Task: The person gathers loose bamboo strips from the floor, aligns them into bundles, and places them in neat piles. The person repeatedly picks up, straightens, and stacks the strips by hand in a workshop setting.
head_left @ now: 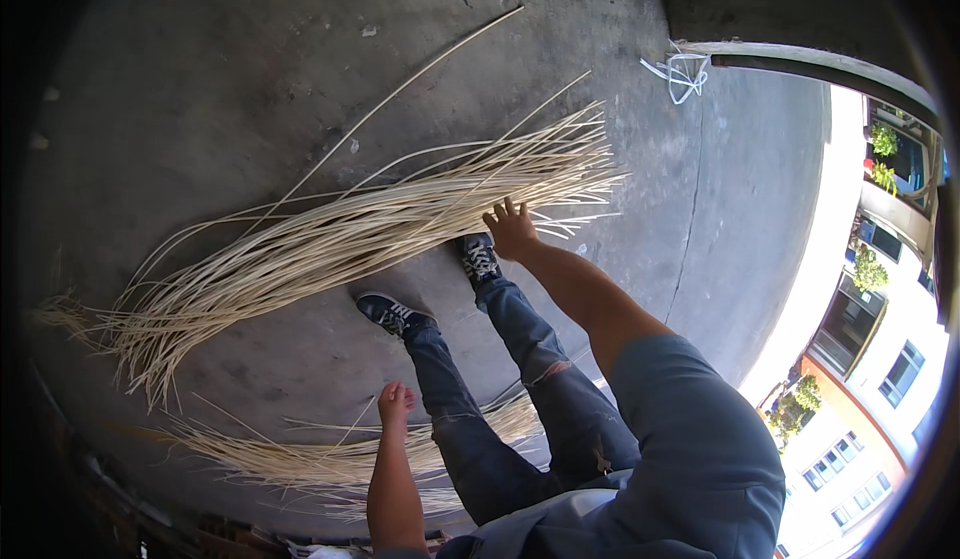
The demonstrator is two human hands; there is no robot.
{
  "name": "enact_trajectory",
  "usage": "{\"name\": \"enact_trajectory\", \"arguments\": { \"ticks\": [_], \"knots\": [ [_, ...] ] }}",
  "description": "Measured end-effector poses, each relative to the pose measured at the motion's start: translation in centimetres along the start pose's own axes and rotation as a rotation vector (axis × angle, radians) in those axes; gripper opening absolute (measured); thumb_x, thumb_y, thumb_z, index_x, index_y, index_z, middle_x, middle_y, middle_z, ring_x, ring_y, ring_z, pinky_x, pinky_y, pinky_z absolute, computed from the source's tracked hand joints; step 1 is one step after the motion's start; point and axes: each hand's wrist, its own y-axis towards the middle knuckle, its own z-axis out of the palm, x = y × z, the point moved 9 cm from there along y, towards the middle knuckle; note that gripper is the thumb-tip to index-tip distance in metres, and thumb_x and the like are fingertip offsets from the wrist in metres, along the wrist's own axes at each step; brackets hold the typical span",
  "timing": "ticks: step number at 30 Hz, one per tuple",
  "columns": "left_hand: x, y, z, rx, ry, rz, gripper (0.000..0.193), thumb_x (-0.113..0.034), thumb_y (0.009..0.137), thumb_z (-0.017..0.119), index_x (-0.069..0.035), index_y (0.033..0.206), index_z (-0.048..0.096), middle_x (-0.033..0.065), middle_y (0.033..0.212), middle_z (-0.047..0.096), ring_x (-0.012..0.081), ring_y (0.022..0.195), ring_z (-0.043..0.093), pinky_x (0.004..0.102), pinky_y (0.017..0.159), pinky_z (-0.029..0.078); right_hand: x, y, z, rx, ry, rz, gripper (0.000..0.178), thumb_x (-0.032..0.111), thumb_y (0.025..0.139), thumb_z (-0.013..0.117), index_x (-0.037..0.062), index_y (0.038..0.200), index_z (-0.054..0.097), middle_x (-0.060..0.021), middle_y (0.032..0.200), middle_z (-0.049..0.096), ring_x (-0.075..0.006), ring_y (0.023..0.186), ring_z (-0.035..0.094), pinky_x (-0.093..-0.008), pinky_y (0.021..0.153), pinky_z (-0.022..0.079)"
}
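Observation:
A long bundle of pale, thin canes, like rattan point(330, 234), lies across the floor in front of my feet. Its strands fan out at both ends, and a few stick out loose on the far side. My right hand point(512, 231) reaches down to the bundle's near edge, toward its right end, fingers spread. Whether the fingertips touch the canes is hard to tell. My left hand point(397, 401) hangs lower, near my left leg, its fingers loosely curled and nothing visible in them. Behind it on the floor lies a second pile of canes point(300, 464), partly hidden by my legs and left forearm.
My shoes point(395, 314) stand close to the bundle's near side. White strapping point(684, 77) lies tangled by a wall edge at the upper right. A crack runs along the concrete floor point(740, 209) on the right, toward a bright opening with buildings and plants outside.

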Motion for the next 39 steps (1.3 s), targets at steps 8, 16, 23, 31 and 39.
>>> {"name": "enact_trajectory", "arguments": {
  "ticks": [8, 16, 23, 31, 39],
  "knots": [
    [-1.2, -1.1, 2.8, 0.064, -0.038, 0.075, 0.037, -0.03, 0.103, 0.058, -0.004, 0.128, 0.057, 0.0107, 0.1, 0.07, 0.0202, 0.084, 0.07, 0.033, 0.071, 0.057, 4.6, -6.5, 4.0, 0.179, 0.608, 0.04, 0.046, 0.034, 0.084, 0.068, 0.0084, 0.122, 0.063, -0.0195, 0.118, 0.068, -0.0364, 0.114, 0.064, -0.0469, 0.094, 0.053],
    [-2.8, -3.0, 4.0, 0.105, -0.001, 0.09, 0.038, -0.032, 0.103, 0.058, -0.004, 0.129, 0.055, 0.0122, 0.101, 0.07, 0.0221, 0.087, 0.07, 0.0341, 0.074, 0.057, 2.5, -11.4, 8.1, 0.203, 0.867, 0.194, 0.044, 0.04, 0.081, 0.071, 0.0077, 0.111, 0.068, -0.0211, 0.107, 0.072, -0.0394, 0.104, 0.068, -0.0469, 0.089, 0.054],
    [-6.9, -6.8, 6.3, 0.136, 0.105, 0.108, 0.031, -0.028, 0.103, 0.059, -0.005, 0.123, 0.059, 0.0098, 0.097, 0.07, 0.0184, 0.082, 0.069, 0.0313, 0.07, 0.056, -6.9, -19.4, 10.2, 0.003, 0.976, 0.435, 0.044, 0.045, 0.084, 0.071, 0.008, 0.109, 0.07, -0.0211, 0.112, 0.071, -0.0401, 0.109, 0.066, -0.0471, 0.094, 0.051],
    [-23.8, -20.6, 2.2, -0.01, 0.514, 0.381, 0.029, -0.033, 0.096, 0.065, -0.007, 0.109, 0.067, 0.0067, 0.085, 0.072, 0.0154, 0.072, 0.069, 0.0321, 0.061, 0.055, -1.6, -36.4, 19.1, 0.315, 1.784, 0.903, 0.03, 0.032, 0.096, 0.065, 0.0027, 0.101, 0.061, -0.0143, 0.071, 0.065, -0.0287, 0.051, 0.063, -0.0503, 0.045, 0.055],
    [-35.5, -29.0, -1.8, -0.467, 0.906, 0.652, 0.034, -0.039, 0.09, 0.064, -0.005, 0.095, 0.072, 0.0157, 0.091, 0.074, 0.0328, 0.088, 0.071, 0.0434, 0.082, 0.055, 0.0, -37.8, 9.6, 0.372, 2.293, 0.634, 0.05, 0.038, 0.101, 0.054, 0.0057, 0.137, 0.04, -0.0248, 0.131, 0.06, -0.0421, 0.108, 0.065, -0.0528, 0.076, 0.058]
  ]
}}
